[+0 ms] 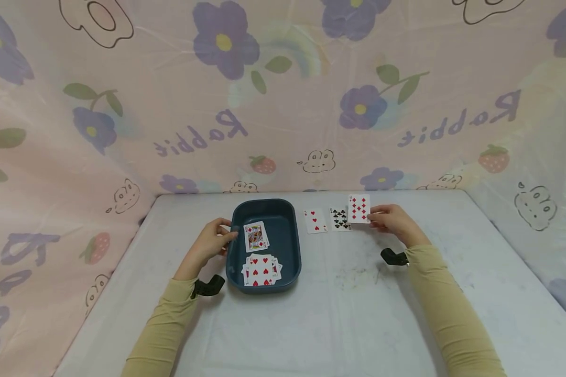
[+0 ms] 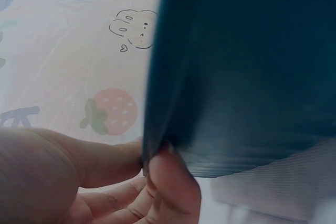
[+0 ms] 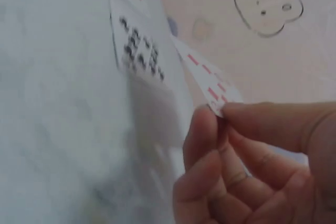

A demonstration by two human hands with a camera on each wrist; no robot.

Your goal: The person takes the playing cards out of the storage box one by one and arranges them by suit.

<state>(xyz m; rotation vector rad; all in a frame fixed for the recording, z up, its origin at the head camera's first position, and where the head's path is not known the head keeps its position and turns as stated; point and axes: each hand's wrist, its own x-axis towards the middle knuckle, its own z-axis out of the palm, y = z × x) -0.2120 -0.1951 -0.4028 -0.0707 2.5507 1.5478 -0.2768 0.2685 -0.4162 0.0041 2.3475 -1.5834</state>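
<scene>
My right hand pinches a diamonds playing card by its edge between thumb and finger, raised above the table. The held card partly covers a clubs card lying flat. To the left of that lies a three of hearts. My left hand pinches the left rim of a dark blue tray; in the left wrist view, the thumb and a finger grip the tray wall. Inside the tray, a face card of diamonds tops one small stack, and a six of hearts tops another.
The white table carries grey smudges in front of the cards. A pink printed cloth hangs behind the table and along its sides. Black wrist mounts are strapped at both sleeves.
</scene>
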